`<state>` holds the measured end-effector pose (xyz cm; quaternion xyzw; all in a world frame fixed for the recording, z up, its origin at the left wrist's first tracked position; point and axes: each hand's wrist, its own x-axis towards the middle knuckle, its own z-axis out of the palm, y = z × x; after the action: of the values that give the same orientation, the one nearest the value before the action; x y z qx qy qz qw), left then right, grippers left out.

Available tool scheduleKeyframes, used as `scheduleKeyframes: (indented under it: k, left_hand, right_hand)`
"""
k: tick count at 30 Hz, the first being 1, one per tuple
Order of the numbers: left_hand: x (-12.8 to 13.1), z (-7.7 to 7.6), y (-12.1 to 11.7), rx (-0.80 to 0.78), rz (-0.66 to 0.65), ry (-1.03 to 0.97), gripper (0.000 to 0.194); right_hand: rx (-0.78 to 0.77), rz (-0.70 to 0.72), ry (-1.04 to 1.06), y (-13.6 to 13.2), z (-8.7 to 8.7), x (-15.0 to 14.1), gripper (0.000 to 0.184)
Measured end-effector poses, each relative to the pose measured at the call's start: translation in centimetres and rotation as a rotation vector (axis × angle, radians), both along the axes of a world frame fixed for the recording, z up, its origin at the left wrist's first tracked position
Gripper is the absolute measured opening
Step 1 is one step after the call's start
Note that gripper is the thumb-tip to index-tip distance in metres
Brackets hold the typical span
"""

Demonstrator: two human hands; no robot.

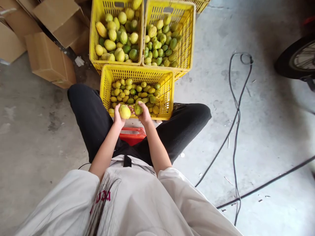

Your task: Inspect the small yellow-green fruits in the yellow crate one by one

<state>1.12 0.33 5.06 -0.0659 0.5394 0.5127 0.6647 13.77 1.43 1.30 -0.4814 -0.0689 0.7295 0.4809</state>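
My left hand [118, 116] is closed around a yellow lemon [124, 112]. Close beside it, my right hand [144, 114] grips a greener lemon [138, 108], thumb on top. Both hands are over the near edge of a yellow plastic crate [170, 98], between my knees. Inside that crate lie small yellow and green lemons [128, 88], spread in a loose layer. The undersides of both held fruits and some fingers are hidden.
Behind stand two more yellow crates, the left one [92, 39] with larger lemons, the right one [190, 39] with greener ones. Cardboard boxes [48, 59] lie at the left. A red stool [133, 139] is under me. Black cable [236, 131] and a wheel [299, 59] are at the right.
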Motion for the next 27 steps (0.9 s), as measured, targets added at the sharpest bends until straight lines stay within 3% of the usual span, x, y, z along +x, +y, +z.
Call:
scheduleKeyframes:
  k: [6,16,22,27]
  left_hand:
    - [0.0,-0.5,0.2,-0.017,-0.013,0.101,0.034]
    - [0.1,-1.6,0.2,-0.110,0.020,0.282,0.031]
    - [0.0,-1.6,-0.3,-0.034,-0.073,0.375,0.029]
    - [0.0,-1.6,-0.1,-0.018,0.003,0.432,0.037]
  right_hand:
    - [-0.023,0.057,-0.062,-0.2,0.2,-0.3,0.040]
    - [0.023,0.086,-0.098,-0.4,-1.2,0.2,0.047]
    - [-0.034,0.040,-0.101,-0.3,-0.1,-0.1,0.038]
    - [-0.036,-0.041,-0.013,0.4,0.7,0.4,0.031]
